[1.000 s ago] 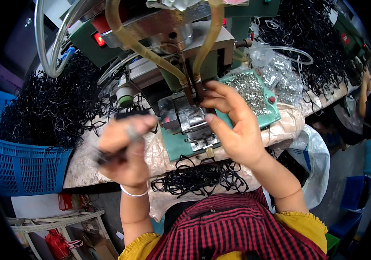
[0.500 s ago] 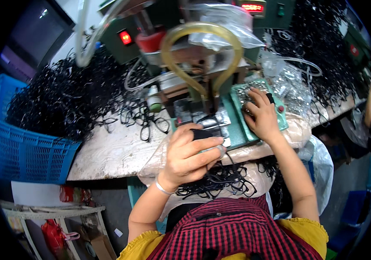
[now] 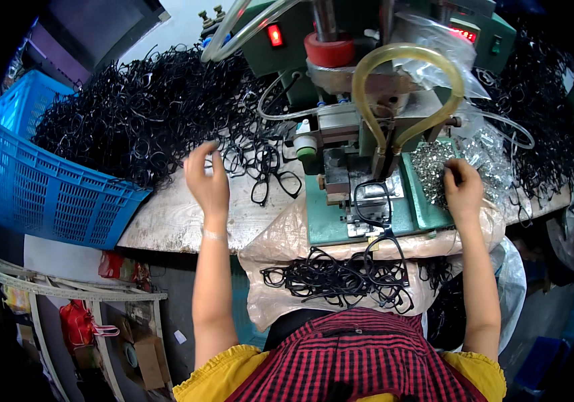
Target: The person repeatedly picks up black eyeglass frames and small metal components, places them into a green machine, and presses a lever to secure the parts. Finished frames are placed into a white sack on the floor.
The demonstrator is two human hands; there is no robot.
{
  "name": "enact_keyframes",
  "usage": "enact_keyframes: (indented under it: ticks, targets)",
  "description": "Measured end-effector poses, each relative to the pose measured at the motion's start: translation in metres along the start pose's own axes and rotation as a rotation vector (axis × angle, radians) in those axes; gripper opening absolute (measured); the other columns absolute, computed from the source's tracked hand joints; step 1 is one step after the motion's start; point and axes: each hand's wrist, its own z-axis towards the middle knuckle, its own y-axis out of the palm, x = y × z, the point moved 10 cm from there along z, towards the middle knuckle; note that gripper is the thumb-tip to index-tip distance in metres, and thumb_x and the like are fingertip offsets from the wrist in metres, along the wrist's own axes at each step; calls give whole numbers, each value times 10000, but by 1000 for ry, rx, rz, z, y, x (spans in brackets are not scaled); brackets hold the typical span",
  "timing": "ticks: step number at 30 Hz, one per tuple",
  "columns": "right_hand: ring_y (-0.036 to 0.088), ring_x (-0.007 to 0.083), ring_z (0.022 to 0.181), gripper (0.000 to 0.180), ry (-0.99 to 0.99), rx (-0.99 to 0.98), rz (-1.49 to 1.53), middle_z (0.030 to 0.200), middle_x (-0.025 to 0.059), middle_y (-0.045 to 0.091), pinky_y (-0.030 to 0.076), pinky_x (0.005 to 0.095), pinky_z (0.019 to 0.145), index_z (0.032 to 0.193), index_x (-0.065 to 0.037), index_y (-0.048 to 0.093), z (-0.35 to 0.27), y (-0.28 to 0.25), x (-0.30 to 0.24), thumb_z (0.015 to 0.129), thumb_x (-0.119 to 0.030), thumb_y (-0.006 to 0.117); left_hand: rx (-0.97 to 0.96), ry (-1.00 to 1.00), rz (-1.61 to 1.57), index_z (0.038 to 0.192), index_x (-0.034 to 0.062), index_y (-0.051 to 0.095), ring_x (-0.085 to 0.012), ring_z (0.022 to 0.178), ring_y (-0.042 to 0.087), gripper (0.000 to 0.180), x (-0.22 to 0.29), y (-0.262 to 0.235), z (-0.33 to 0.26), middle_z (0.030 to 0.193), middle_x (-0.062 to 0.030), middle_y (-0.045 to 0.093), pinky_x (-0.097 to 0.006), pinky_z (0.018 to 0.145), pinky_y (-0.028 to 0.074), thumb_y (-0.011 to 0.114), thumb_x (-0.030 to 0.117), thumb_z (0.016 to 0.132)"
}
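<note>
A black eyeglass frame (image 3: 373, 204) sits in the metal fixture of a green bench press (image 3: 327, 221), its temples hanging toward me. My left hand (image 3: 208, 181) is raised over the table beside the heaped black eyeglass frames (image 3: 146, 107), fingers apart and holding nothing that I can see. My right hand (image 3: 465, 191) is at the edge of a green tray full of small silvery metal parts (image 3: 431, 171). Its fingertips are curled together, and whatever they pinch is too small to make out. Several loose frames (image 3: 267, 171) lie between my left hand and the press.
A looped yellowish tube (image 3: 411, 53) stands over the fixture. More black frames (image 3: 340, 278) lie on the plastic-covered near edge, close to my lap. A blue crate (image 3: 59, 194) stands at the left, and a clear bag of metal parts (image 3: 484, 151) lies right of the tray.
My left hand has left the press and moved left toward the heap; the eyeglass frame stays in the fixture. My right hand has drawn its fingers together at the parts tray. The view has shifted.
</note>
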Motion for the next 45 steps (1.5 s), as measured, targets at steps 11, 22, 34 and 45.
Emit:
enact_keyframes:
  ticks: [11,22,34,45]
  targets:
    - [650,243,850,124,-1,146,95,891,119,685,489,329,790,913,-20,694,-32,-38,-4,801,-11,644,-506,143,442,930,138,730,-315,1052,531,252,-92,81,-38,1395,-91,515,-410,929,419,726,74,686]
    - [625,250,794,125,-182,-5,487,816,103,664,474,341,755,838,-30,691,-10,-39,-123,742,16,624,-165,-428,-570,911,54,531,-32,646,393,81,-29,43,-51,771,43,485,-184,560,320,587,103,943]
    - [637,138,900,237,88,-91,875,978,83,666,479,262,830,1038,33,625,-10,20,-134,811,-17,670,-53,-472,-1332,1077,56,514,-254,812,632,106,100,8,-46,1017,-156,617,-334,675,542,481,76,978]
    - [597,171,1077,518,404,-233,1406,1104,127,641,442,290,955,1320,36,439,-23,22,-156,827,60,599,-71,55,-1149,1057,-27,521,-271,827,663,139,178,-17,7,955,-148,608,-382,740,580,548,43,941]
